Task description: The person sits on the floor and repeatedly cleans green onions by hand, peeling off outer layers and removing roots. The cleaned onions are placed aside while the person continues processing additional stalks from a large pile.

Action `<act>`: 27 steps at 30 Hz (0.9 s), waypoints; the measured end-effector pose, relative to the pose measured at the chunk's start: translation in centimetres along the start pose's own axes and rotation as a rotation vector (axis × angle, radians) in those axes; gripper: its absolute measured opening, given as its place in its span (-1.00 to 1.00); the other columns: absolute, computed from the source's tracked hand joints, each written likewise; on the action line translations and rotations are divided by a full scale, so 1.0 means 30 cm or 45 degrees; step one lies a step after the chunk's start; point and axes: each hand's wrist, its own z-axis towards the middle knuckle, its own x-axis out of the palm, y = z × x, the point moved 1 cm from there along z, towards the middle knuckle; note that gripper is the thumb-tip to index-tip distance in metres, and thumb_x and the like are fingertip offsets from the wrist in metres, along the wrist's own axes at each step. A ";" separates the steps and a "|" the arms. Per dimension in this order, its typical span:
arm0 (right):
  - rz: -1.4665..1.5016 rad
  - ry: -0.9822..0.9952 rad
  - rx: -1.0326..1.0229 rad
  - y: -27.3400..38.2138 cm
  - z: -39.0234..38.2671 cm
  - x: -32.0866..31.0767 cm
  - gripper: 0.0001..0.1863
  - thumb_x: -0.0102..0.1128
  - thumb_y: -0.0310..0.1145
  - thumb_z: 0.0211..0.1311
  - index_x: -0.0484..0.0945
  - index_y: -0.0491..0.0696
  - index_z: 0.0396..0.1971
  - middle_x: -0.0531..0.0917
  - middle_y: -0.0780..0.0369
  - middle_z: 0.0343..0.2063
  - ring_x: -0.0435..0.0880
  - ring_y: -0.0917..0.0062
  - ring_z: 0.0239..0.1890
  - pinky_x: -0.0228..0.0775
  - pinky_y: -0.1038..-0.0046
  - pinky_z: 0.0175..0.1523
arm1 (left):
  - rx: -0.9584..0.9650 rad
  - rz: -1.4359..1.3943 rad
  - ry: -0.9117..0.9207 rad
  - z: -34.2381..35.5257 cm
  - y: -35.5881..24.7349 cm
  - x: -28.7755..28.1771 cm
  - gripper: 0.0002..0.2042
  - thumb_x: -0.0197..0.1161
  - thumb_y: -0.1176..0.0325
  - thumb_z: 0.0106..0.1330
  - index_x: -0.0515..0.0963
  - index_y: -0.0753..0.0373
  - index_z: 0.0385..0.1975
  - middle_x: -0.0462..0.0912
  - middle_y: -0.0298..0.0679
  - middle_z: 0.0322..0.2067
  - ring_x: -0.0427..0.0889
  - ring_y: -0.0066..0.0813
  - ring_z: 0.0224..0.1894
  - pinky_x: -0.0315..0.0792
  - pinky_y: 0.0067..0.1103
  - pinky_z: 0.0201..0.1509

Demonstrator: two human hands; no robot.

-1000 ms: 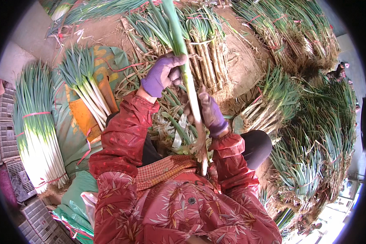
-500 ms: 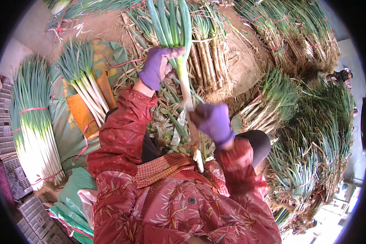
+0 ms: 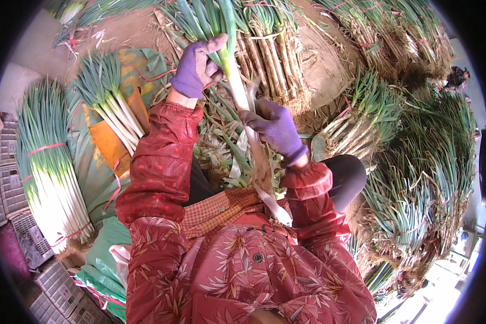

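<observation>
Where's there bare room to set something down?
Brown patch between the centre tied bundle and the upper-right bundles; strip of green sheet between the big left bundle and orange cloth. Crowded: peelings beneath the held green onion, leafy heap at right.

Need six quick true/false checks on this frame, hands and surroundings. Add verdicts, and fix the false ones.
1. The left hand holds the green onion near where its leaves meet the stem. True.
2. The right hand is on the stem, below the left hand. True.
3. The gloves are yellow. False: they are purple.
4. The big bundle at the picture's left is tied with red bands. True.
5. The onion's root end is at the picture's top. False: it is low, by the red jacket.
6. The crates at the left edge are bright blue. False: they are grey.
</observation>
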 end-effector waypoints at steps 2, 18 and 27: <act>-0.206 0.001 -0.051 -0.006 -0.006 0.000 -0.78 0.30 -0.33 0.10 0.54 -0.19 -0.51 0.42 0.37 -0.73 0.27 0.70 -0.66 0.07 0.57 -0.57 | 0.013 0.032 -0.127 -0.013 -0.008 0.006 -0.79 0.28 0.13 0.13 0.55 0.13 -0.47 0.42 -0.48 -0.78 0.25 -0.67 -0.87 0.11 -0.66 -0.83; 0.242 0.129 -0.307 -0.067 -0.192 -0.026 -0.56 0.12 -0.31 0.21 0.38 -0.20 0.05 0.61 0.15 -0.31 0.58 0.52 -0.40 0.46 0.57 -0.26 | 0.055 -0.197 -0.180 0.026 -0.071 -0.094 -0.71 0.18 0.03 0.23 0.52 0.13 -0.52 0.42 -0.35 -0.82 0.19 -0.60 -0.87 0.11 -0.59 -0.78; 0.560 0.189 0.016 -0.053 -0.047 0.096 -0.60 0.04 -0.21 0.28 0.46 -0.25 -0.08 0.43 0.42 -0.61 0.41 0.75 -0.55 0.27 0.67 -0.54 | 0.058 -0.025 -0.263 -0.023 0.071 0.045 -0.50 0.17 0.00 0.24 0.40 0.37 -0.08 0.55 -0.24 -0.47 0.49 -0.47 -0.68 0.50 -0.46 -0.60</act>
